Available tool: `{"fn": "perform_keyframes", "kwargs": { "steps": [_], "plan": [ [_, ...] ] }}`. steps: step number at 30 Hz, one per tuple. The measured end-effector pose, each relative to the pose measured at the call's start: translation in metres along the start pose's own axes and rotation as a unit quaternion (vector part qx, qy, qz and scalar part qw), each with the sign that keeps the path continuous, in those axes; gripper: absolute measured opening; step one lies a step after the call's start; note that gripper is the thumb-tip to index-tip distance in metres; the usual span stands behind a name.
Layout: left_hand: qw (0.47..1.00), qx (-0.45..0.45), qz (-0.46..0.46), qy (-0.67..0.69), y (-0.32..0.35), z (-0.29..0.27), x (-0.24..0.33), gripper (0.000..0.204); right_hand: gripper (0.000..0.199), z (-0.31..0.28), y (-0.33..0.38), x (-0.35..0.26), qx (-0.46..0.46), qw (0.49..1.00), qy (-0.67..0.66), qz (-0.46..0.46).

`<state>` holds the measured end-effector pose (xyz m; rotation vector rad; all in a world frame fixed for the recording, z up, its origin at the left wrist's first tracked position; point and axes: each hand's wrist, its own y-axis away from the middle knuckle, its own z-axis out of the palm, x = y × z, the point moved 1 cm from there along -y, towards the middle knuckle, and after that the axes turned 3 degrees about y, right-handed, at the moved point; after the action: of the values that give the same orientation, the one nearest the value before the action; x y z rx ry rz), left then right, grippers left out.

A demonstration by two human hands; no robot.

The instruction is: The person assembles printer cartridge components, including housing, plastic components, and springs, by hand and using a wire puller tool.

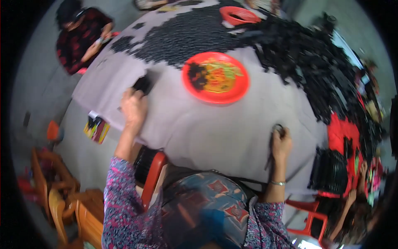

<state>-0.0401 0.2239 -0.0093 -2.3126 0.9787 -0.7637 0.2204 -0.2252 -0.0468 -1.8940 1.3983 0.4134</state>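
My left hand (134, 107) is out over the left part of the cloth-covered table (203, 137). Its fingers are closed on a small black piece (143, 84), blurred, of a kind I cannot make out. To the right, my right hand (282, 144) is closed on a dark thing with a ring-shaped loop (278, 127). A thin dark length shows along the wrist below that loop; blur hides what it is. Between and beyond my hands sits a red plate (244, 85), holding small yellow, orange, green and black pieces.
Rows of small black pieces (186, 35) cover the far table. Beside a red basin (238, 15), black strips (298, 52) heap along the right edge. A black bundle (329, 172) lies near red cloth (342, 130). Another person (83, 37) works at far left. Wooden chairs (78, 207) stand at lower left.
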Motion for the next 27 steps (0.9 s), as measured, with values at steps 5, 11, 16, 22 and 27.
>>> {"fn": "perform_keyframes", "kwargs": {
  "steps": [5,11,16,22,27],
  "plan": [
    [0.999,0.009,0.031,-0.011,-0.003,-0.012,-0.014,0.008,0.037,-0.009,0.003,-0.04,-0.007,0.998,0.062,0.011],
    [0.998,0.034,0.05,-0.005,0.006,-0.01,0.015,0.04,0.032,-0.009,0.004,-0.043,-0.001,0.997,0.079,0.016],
    [0.963,0.011,0.104,0.25,0.012,-0.018,0.083,0.033,0.032,-0.01,0.008,-0.05,-0.01,0.997,0.075,-0.002],
    [0.919,-0.125,0.111,0.357,0.039,0.005,0.16,0.024,0.03,-0.013,0.008,-0.049,-0.048,0.994,0.092,0.018],
    [0.903,-0.19,0.102,0.372,0.062,0.024,0.161,0.018,0.026,-0.015,0.009,-0.053,-0.042,0.996,0.072,-0.007]
  ]
}}
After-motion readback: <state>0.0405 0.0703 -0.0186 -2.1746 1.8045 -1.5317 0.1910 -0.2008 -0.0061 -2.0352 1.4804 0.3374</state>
